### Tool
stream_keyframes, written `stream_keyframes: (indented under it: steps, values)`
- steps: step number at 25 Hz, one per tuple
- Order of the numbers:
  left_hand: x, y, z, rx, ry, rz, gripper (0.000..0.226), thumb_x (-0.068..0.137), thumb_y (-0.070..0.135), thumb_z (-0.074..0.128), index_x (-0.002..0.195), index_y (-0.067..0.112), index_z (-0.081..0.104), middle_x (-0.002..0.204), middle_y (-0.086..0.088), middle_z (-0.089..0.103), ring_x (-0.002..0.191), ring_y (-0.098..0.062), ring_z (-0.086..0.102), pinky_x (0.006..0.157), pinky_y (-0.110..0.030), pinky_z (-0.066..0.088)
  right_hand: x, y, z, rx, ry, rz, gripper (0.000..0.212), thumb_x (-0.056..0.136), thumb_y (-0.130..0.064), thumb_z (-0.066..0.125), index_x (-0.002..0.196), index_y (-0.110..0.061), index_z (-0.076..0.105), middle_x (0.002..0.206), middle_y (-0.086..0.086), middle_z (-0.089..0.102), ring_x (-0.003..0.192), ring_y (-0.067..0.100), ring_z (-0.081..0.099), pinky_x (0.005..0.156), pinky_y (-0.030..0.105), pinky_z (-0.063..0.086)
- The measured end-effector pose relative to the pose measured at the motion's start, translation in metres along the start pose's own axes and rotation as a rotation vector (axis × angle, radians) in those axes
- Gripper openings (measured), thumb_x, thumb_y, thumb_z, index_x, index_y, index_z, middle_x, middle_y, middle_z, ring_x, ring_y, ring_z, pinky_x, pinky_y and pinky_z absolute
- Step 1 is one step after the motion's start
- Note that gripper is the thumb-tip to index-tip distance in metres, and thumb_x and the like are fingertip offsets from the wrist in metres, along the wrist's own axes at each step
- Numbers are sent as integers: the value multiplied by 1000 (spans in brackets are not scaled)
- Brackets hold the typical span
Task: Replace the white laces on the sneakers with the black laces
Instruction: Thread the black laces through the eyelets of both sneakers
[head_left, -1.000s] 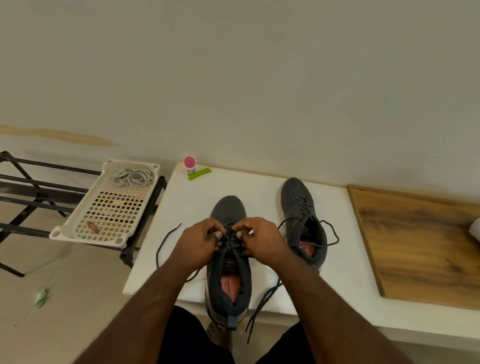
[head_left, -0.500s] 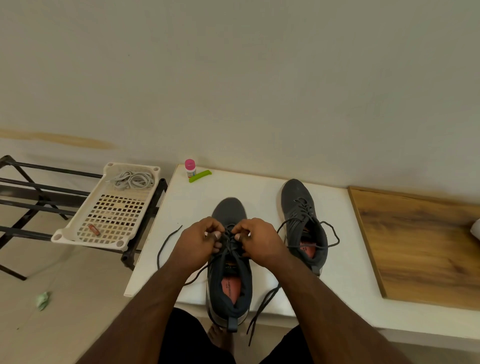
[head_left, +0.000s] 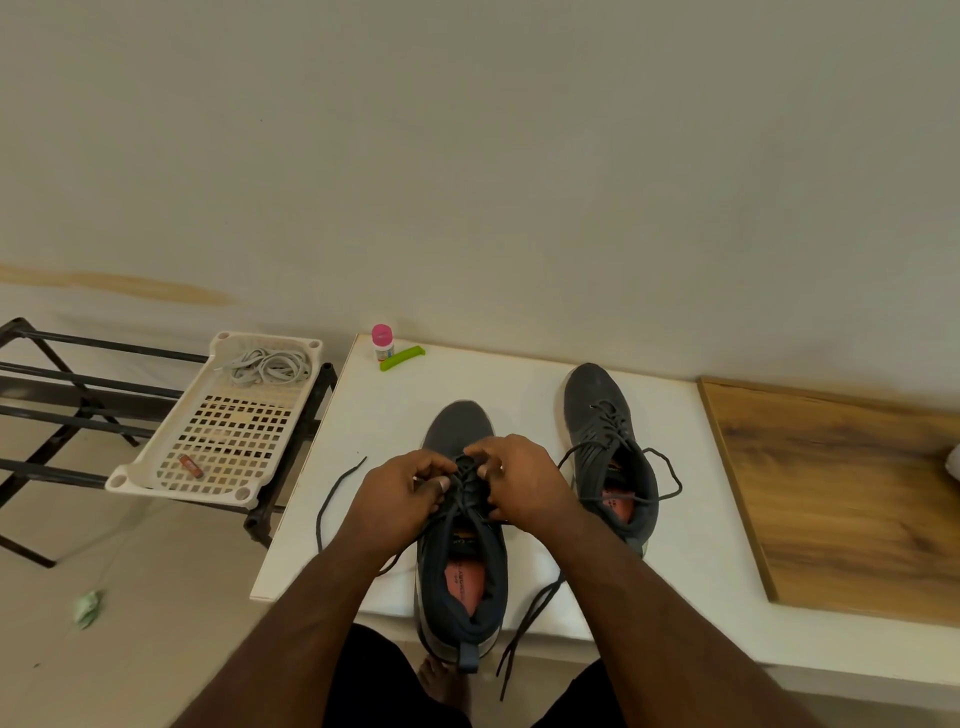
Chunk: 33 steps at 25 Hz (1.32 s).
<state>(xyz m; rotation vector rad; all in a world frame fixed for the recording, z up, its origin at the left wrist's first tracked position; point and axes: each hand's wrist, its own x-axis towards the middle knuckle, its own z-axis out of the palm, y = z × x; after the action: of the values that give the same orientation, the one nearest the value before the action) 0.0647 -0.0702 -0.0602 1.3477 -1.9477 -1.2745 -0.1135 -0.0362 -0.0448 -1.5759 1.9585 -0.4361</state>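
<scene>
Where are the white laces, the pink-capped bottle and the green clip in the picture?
white laces (head_left: 270, 365), head view, on the middle of the bundle lying in the tray.
pink-capped bottle (head_left: 383, 343), head view, on its body just under the cap.
green clip (head_left: 402, 358), head view, on the middle of its length.

White worktop (head_left: 363, 415) bearing two dark sneakers: one (head_left: 462, 571) under both hands, the other (head_left: 597, 410) just right of the right hand (head_left: 524, 483). Beyond the left hand (head_left: 400, 499), at the far edge, a pink-capped bottle (head_left: 382, 342) touching a green clip (head_left: 401, 358). Further right, a wooden board (head_left: 841, 499).
</scene>
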Motion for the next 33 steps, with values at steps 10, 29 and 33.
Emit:
stream_keyframes:
  steps: [10,29,33]
  values:
    - [-2,0,1,55,22,38,22,93,16,63,104,32,72,94,18,70,86,-1,66,79,-16,51,3,-1,6,74,54,33,21,96,-7,52,104,-24,63,101,0,51,91,20,59,76,42,61]
    - [0,2,7,90,46,-7,21,93,19,61,111,27,70,96,11,70,91,-4,63,86,-26,52,-12,5,11,11,115,-85,19,96,-12,56,97,-21,71,95,-7,52,85,9,54,82,26,50]
    - [-1,1,8,95,53,-15,21,94,19,59,107,29,71,96,12,70,90,-2,63,83,-22,52,-13,4,19,117,184,4,21,97,-7,48,89,-25,56,97,-7,48,86,12,54,79,36,56]
